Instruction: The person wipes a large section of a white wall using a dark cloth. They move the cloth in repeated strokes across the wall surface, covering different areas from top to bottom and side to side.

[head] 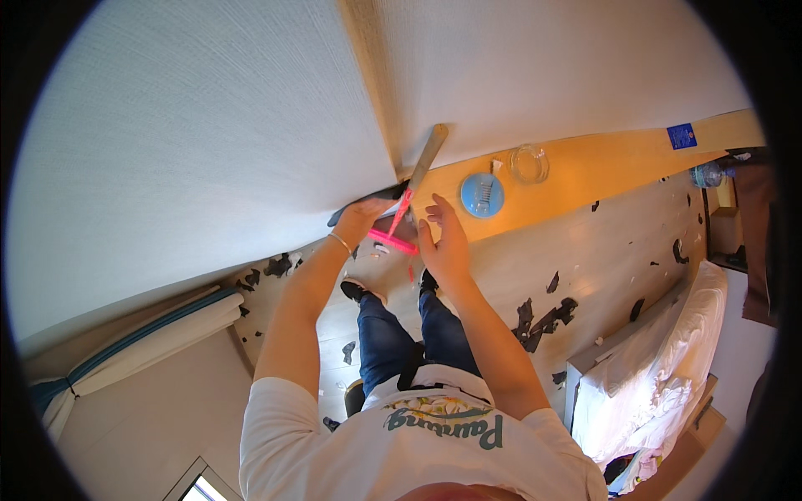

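My left hand (368, 211), with a bracelet at the wrist, is at the wall corner against a dark, flat object (341, 213). Its fingertips are partly hidden, so its grip is unclear. Just right of it a broom with a pink head (393, 242) leans into the corner, its pale pole (428, 155) pointing up the wall. My right hand (448, 241) is raised beside the wooden counter (495, 228), fingers apart and holding nothing. A round blue dish (482, 195) sits on the counter near those fingers.
A clear glass ashtray (529, 164) and a blue card (682, 136) lie along the counter. Torn black scraps (542, 322) litter the floor around my feet. A bed with white bedding (651, 363) stands right, a tied curtain (156, 338) left. A plastic bottle (707, 175) is beyond the counter.
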A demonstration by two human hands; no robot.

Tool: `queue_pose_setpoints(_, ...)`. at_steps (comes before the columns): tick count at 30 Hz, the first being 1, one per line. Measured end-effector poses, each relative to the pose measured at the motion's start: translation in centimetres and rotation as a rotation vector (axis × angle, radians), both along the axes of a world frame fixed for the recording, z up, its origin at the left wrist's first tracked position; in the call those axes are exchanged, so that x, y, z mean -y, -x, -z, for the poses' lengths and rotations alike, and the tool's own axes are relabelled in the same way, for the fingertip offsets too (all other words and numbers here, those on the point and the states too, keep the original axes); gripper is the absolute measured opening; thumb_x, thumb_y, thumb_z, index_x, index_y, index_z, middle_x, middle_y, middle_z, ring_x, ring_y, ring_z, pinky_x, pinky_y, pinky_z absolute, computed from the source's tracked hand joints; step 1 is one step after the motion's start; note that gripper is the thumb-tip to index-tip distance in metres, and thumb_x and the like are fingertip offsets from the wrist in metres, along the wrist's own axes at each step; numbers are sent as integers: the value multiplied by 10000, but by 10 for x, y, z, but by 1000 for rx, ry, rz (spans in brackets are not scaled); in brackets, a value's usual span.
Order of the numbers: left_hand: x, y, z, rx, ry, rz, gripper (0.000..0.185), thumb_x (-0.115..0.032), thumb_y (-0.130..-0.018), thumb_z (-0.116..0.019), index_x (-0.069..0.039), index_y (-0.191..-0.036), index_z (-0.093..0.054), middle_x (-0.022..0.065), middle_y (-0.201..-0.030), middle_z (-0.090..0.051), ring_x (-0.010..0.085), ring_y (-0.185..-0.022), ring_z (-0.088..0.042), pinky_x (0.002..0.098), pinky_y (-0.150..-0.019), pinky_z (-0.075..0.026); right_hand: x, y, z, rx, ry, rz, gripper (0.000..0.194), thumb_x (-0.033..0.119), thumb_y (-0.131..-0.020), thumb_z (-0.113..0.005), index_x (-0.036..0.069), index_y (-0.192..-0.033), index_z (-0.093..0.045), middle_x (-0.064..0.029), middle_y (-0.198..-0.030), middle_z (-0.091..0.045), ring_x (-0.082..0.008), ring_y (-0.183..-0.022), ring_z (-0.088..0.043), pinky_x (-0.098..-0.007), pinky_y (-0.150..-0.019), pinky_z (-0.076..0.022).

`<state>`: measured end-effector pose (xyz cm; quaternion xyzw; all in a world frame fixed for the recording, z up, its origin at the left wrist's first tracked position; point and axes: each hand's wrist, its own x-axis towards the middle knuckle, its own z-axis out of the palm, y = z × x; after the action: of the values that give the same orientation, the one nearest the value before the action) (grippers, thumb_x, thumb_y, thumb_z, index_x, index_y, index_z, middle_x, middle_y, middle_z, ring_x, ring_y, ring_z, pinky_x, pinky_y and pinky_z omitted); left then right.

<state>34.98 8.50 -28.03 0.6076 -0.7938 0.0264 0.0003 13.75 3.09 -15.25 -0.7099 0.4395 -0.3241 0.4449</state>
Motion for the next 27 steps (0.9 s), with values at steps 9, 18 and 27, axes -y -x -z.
queue_pose_setpoints(9, -19, 1, -169, 424, 435, -255, 590, -247, -762, -620, -301, -1335, -491, -159, -1248, -526, 52, -896, -501, 337, -696, -388, -40, -62, -20, 200, 233, -119, 446, 30, -857, -564, 3, -1285, -442, -220, -1296, -471, -320, -1136, -540, -355, -854, -500)
queue_pose_setpoints(18, -50, 2, -137, 293, 573, -779, 669, -431, -776, -678, 29, -1205, -450, 454, -1210, -375, 643, -1141, -356, 734, -893, -288, -44, -107, 1, 88, 620, -201, 530, 95, -801, -596, -17, -1294, -436, -403, -1392, -221, -565, -1263, -287, -577, -1022, -300)
queue_pose_setpoints(27, -90, -15, -156, -283, 856, -959, 830, -248, -861, -563, 192, -1376, -83, 495, -1389, 24, 641, -1305, -15, 647, -1057, -100, -18, -135, -35, -124, 1264, -505, 470, 329, -786, -654, 255, -1245, -594, 94, -1394, -442, -100, -916, -507, -423, -916, -366)
